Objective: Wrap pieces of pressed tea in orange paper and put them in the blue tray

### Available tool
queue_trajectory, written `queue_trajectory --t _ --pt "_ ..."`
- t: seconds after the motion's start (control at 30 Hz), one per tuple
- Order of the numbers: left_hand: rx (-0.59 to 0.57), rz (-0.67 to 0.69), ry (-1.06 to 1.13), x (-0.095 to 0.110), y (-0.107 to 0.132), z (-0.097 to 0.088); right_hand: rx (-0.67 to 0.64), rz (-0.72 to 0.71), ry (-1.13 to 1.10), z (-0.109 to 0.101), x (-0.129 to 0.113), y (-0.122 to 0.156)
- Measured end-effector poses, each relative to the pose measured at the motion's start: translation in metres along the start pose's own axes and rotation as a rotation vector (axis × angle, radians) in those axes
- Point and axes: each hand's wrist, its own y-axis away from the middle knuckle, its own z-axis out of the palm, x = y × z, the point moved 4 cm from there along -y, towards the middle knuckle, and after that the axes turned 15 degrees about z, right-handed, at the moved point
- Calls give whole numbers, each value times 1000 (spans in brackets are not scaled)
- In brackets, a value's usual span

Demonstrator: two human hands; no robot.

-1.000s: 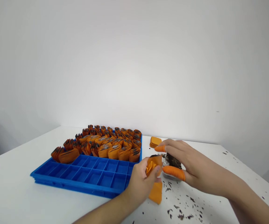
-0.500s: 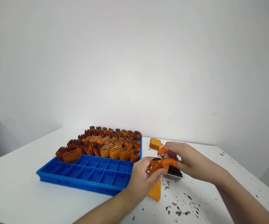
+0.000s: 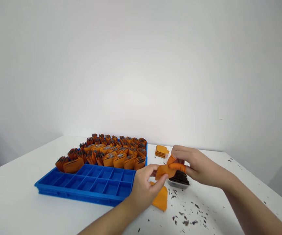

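My left hand [image 3: 144,187] pinches a small orange pouch [image 3: 163,171] just right of the blue tray [image 3: 87,186]. My right hand [image 3: 195,164], with orange finger cots on thumb and forefinger, pinches at the pouch's open top from the right. Whether anything sits between those fingertips is too small to see. Under the hands stands a small clear tub of dark tea leaves [image 3: 179,179]. Another flat orange pouch [image 3: 161,199] lies on the white table below my left hand.
Filled orange pouches [image 3: 116,150] stand in the tray's far compartments; its near rows are bare. A stack of flat orange pouches [image 3: 162,151] lies behind the tub. Dark leaf crumbs [image 3: 187,217] are scattered over the table's right side. A white wall closes the back.
My right hand has left the tub and closed its covered fingertips on the pouch's top. The left hand has lifted the pouch slightly and holds it level with the tub.
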Motion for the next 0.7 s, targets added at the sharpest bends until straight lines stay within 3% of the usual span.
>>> queue_trajectory --t 0.17,0.27,0.37,0.47,0.53,0.7 --pt "-61 192 -162 11 -14 -9 19 -30 183 17 -11 1" --pt "-150 192 -149 15 -23 -19 57 -25 213 19 -12 -1" --pt "-154 149 -306 21 -30 -44 86 -3 172 12 -9 1" --pt "-177 28 -517 21 -31 -90 113 20 152 -2 -2 7" --pt "-206 -53 -610 18 -28 -130 119 30 146 -10 5 10" --pt "-46 -446 -603 -6 -1 -244 147 3 119 -21 20 13"
